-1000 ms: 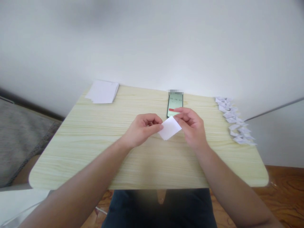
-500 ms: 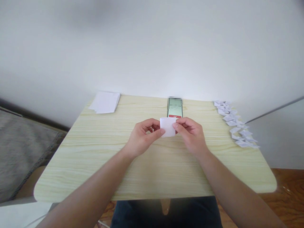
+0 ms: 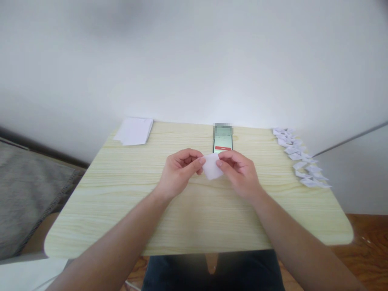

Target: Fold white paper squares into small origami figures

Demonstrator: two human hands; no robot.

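A small folded piece of white paper [image 3: 211, 167] is held up above the middle of the table, slightly tilted. My left hand [image 3: 182, 169] pinches its left upper edge between thumb and fingers. On the opposite side, my right hand [image 3: 239, 169] grips the right edge with the thumb in front. The fingers behind the paper are partly hidden. Just beyond the hands lies a phone [image 3: 222, 141] with a lit screen and a red bar, its lower end covered by the paper and fingers.
A stack of white paper sheets [image 3: 135, 131] lies at the table's back left. Several folded white paper shapes [image 3: 295, 152] line the right edge. The pale wood-grain table [image 3: 115, 194] meets a white wall [image 3: 194, 60] at the back. A grey cloth surface [image 3: 27, 194] is at far left.
The folded paper has tilted and moved slightly down and left. My left hand has shifted its pinch up toward the paper's upper left corner; my right hand has moved a little left.
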